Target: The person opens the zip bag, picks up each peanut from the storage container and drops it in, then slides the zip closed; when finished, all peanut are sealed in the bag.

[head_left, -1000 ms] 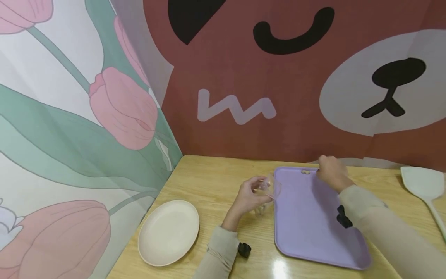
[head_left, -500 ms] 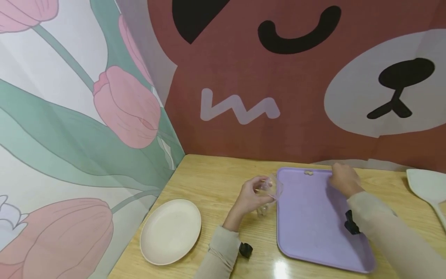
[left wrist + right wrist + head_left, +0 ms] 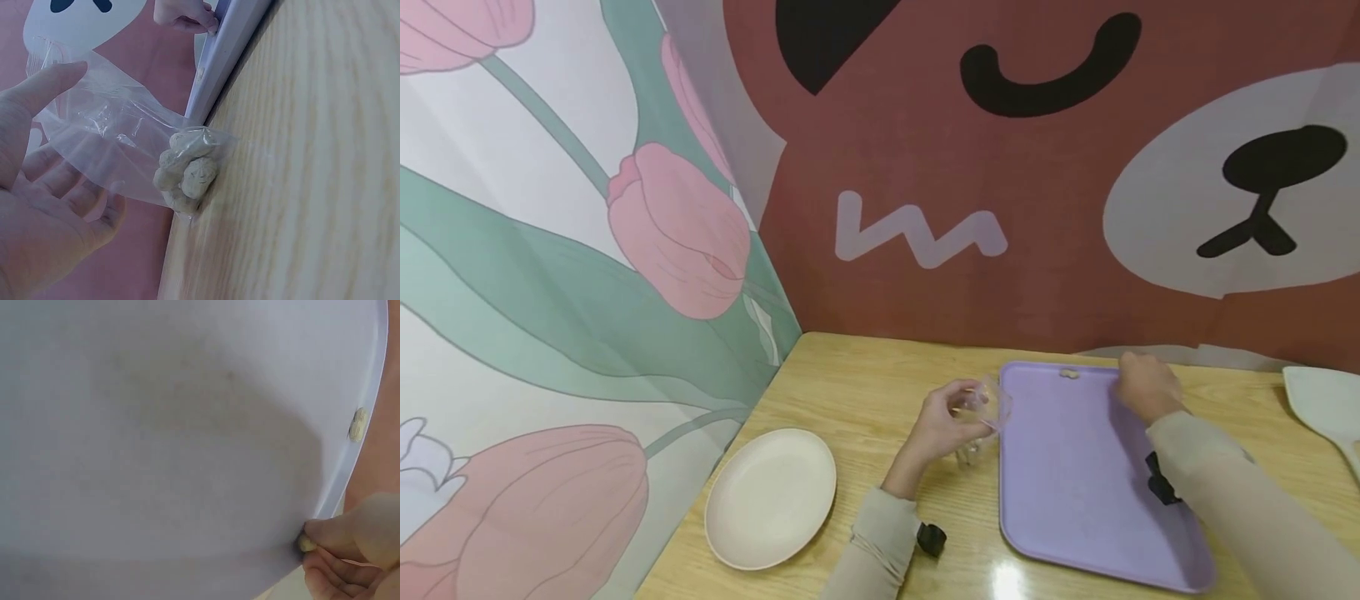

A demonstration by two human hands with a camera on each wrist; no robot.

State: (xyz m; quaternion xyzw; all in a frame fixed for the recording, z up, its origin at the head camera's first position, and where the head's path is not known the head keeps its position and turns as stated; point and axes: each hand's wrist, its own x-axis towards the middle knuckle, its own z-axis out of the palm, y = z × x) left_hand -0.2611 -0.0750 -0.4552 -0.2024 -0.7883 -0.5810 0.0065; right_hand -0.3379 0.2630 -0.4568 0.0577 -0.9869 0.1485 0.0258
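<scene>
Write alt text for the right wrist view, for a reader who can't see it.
A right hand pinches a peanut at the corner of a pale purple tray. A second peanut lies farther along, against the raised rim; the tray fills most of the picture.

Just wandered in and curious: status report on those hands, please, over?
Left hand holds clear bag of peanuts. Right hand pinches one peanut at far right corner of tray. Second peanut on tray, along far edge. Nothing visibly blocking the hands.
</scene>
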